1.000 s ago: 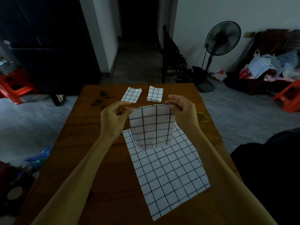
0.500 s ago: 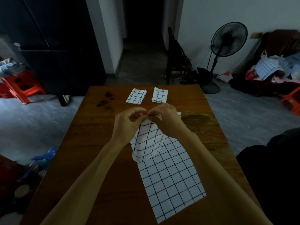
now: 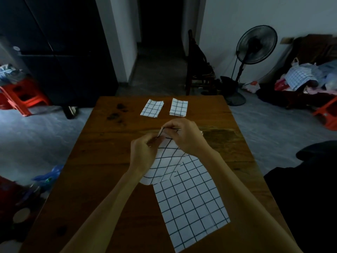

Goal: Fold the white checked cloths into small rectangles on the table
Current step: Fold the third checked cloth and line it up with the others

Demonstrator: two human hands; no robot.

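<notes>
1. My left hand point(image 3: 144, 152) and my right hand point(image 3: 184, 137) are close together above the middle of the worktop point(image 3: 102, 161). The fingers of both pinch the top edge of the cloth in hand point(image 3: 164, 165), gathered between them.
2. That cloth hangs from the pinch as a narrow, doubled strip, slanting down toward me. Its lower end lies over the far corner of the flat cloth point(image 3: 191, 205). I cannot tell whether it touches the wood itself.
3. The flat cloth lies spread on the worktop nearer to me and to my right, unfolded. It is set at an angle, with its near corner close to the worktop's edge.
4. At the far end of the worktop sit two finished pieces, the left folded cloth point(image 3: 152, 110) and the right folded cloth point(image 3: 178, 110), side by side and slightly apart, each a small rectangle.
5. By my judgement the work is about half done. Two cloths are folded and set aside, and the one in my fingers looks partway through, needing at least one more fold and a place beside the others. The flat cloth is not yet begun.
6. Beyond the worktop, a standing fan point(image 3: 255, 46) is by the wall.
</notes>
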